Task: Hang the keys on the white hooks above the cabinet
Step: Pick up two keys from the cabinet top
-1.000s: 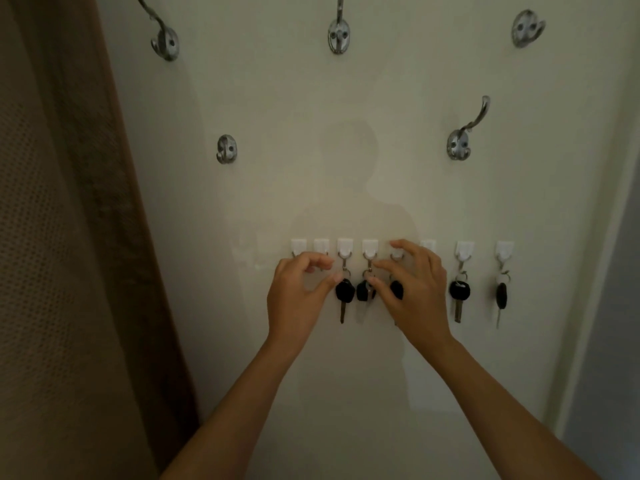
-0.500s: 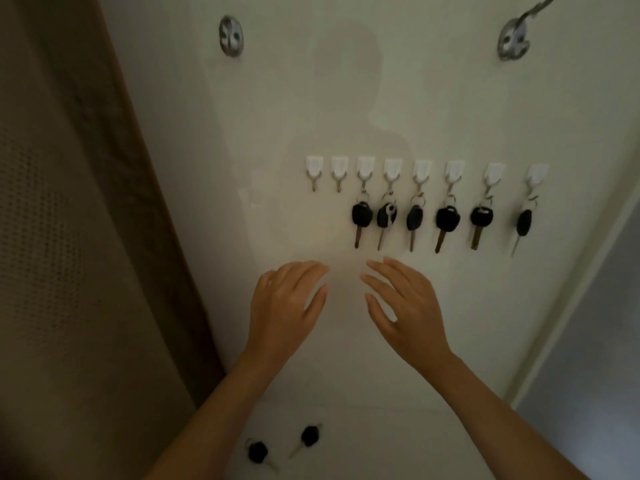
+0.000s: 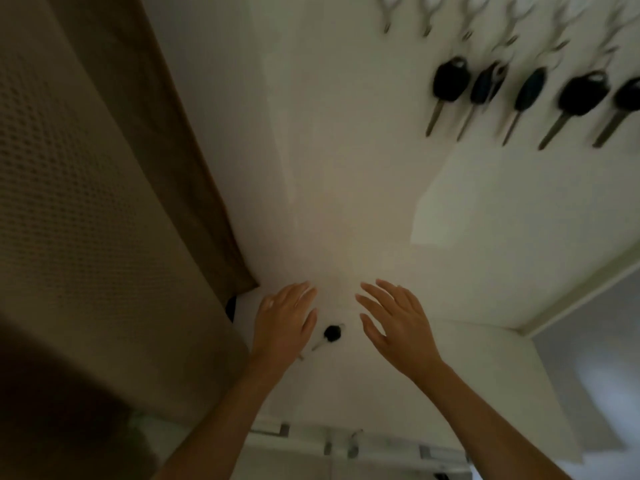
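Observation:
Several black-headed keys [image 3: 450,88] hang from a row of white hooks [image 3: 465,15] on the wall at the top right, blurred by motion. The two leftmost hooks [image 3: 388,8] carry nothing. A loose black-headed key [image 3: 330,335] lies on the white cabinet top [image 3: 467,368] below. My left hand [image 3: 284,323] hovers flat just left of that key, fingers spread, covering most of what may be a second key, whose tip shows at its lower edge. My right hand [image 3: 398,320] is open to the key's right. Neither hand holds anything.
A brown curtain [image 3: 104,202] hangs along the left, reaching down to the cabinet top's left end. The wall's corner trim [image 3: 571,296] runs diagonally at the right. Cabinet front with metal fittings [image 3: 339,445] shows at the bottom.
My view has tilted down from the hooks to the cabinet top. Both hands have dropped away from the hanging keys and now sit either side of the loose key.

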`<control>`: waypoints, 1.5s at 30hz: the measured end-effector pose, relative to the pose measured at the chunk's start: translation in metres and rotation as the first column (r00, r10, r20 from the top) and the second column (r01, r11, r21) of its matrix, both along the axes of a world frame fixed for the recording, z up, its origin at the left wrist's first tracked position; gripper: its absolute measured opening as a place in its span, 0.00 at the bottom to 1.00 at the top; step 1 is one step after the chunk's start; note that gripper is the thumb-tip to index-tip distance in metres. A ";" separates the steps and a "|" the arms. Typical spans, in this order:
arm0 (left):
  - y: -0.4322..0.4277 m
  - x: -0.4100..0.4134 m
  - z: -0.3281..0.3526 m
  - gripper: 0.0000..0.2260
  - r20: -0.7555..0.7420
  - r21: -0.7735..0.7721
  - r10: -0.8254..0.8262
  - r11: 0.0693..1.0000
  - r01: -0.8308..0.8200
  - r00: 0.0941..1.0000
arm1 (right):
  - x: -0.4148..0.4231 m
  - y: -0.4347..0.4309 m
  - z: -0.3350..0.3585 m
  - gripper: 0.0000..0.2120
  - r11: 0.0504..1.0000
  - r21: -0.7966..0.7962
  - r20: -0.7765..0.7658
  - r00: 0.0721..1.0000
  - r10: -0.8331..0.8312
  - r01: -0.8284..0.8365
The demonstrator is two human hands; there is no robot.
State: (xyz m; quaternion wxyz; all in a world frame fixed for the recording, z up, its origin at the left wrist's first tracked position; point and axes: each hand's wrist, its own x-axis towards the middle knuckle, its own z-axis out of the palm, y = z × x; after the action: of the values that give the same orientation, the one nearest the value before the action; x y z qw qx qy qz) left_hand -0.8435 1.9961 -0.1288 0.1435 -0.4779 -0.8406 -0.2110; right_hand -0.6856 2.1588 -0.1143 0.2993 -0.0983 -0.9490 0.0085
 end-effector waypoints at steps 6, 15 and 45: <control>-0.009 0.003 -0.036 0.19 0.099 -0.143 0.068 0.988 -0.053 0.993 | -0.007 -0.010 -0.047 0.14 0.997 -0.078 0.147 0.989 0.018 -0.007; -0.026 -0.020 -0.063 0.19 0.189 -0.200 0.159 0.972 -0.121 0.969 | -0.026 -0.002 -0.085 0.14 0.988 -0.112 0.341 0.938 -0.066 0.111; -0.038 -0.047 -0.088 0.09 0.257 -0.202 0.112 0.978 -0.059 0.960 | -0.035 0.003 -0.097 0.05 0.968 -0.188 0.301 0.948 -0.106 0.168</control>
State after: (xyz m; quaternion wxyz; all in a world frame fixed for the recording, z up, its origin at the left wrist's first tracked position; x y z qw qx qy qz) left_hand -0.8906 1.9579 -0.2167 -0.0090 -0.4197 -0.8886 -0.1847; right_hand -0.7203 2.1620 -0.2115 0.1454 -0.1957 -0.9670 0.0740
